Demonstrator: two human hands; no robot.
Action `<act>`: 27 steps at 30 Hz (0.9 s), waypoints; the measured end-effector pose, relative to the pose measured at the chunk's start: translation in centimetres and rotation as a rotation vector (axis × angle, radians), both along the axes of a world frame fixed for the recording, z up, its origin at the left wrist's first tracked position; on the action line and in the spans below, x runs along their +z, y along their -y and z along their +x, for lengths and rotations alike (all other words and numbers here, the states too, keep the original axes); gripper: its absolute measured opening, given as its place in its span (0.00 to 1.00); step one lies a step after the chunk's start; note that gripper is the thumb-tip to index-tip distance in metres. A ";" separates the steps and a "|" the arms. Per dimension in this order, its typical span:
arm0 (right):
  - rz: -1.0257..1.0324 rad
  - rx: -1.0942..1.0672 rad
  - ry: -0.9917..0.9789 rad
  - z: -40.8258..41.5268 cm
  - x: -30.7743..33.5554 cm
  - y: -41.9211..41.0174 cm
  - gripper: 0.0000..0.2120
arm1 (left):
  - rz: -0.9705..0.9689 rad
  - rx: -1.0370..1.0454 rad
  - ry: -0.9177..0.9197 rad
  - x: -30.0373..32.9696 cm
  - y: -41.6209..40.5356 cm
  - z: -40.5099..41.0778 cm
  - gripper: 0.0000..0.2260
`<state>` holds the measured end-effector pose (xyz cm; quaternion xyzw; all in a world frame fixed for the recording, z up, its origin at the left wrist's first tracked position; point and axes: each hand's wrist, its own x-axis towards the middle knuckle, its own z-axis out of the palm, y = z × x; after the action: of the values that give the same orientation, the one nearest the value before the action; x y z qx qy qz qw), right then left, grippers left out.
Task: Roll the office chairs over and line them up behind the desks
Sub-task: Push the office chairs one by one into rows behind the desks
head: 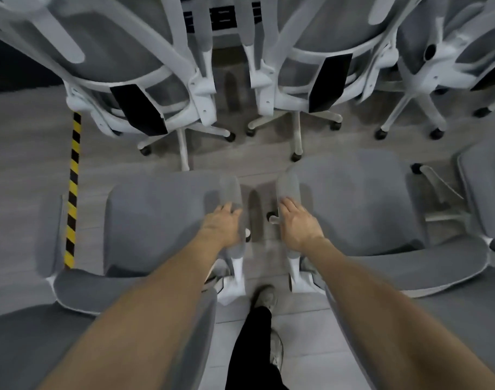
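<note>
1. View from a head-worn camera looking down: a person stands between two grey office chairs, one on each side, both facing away towards a row of chairs further ahead.
2. The left hand (223, 225) lies on the inner armrest (231, 192) of the left chair (156, 218). Its fingers curl over the pad's inner edge, so it appears to grip the armrest.
3. The right hand (297, 225) lies on the inner armrest (288, 187) of the right chair (359, 204). The fingers bend over the top of the pad; the blur leaves it unclear whether they wrap it or only press on it.
4. Holding the two inner armrests likely lets the person roll both chairs at once, keeping them side by side with a narrow gap of floor between them.
5. Both forearms reach forward and down, nearly straight and roughly parallel, wrists level with the armrests. One dark trouser leg and a shoe (264, 298) show between the chair backs, mid-stride by the look of it.
6. Ahead, three white-framed chairs stand in a row with their backs to the camera: one on the left (122, 52), one in the middle (319, 46) and one at the right (437, 52). A pale desk edge (221, 32) shows between the first two.
7. A yellow and black striped tape (73, 190) runs along the grey floor at the left.
8. The two held chairs sit just behind that row, not yet at a desk.
</note>
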<state>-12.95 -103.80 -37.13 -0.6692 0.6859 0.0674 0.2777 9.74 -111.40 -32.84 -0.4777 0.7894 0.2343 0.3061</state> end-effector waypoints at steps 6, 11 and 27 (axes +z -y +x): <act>-0.025 -0.012 0.040 -0.1 -1.4 0.2 0.27 | -0.035 0.015 -0.037 -1.6 -0.8 0.2 0.28; 0.010 0.009 -0.016 0.4 0.3 0.4 0.24 | -0.035 -0.002 -0.013 -0.9 -0.8 0.1 0.26; -0.001 0.061 -0.249 2.3 18.4 -4.7 0.15 | -0.202 -0.090 0.123 16.7 -5.7 1.1 0.17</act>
<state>-10.65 -99.06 -18.68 -0.6763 0.6945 0.1581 0.1879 10.88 -105.75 -16.09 -0.4838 0.8093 0.1097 0.3145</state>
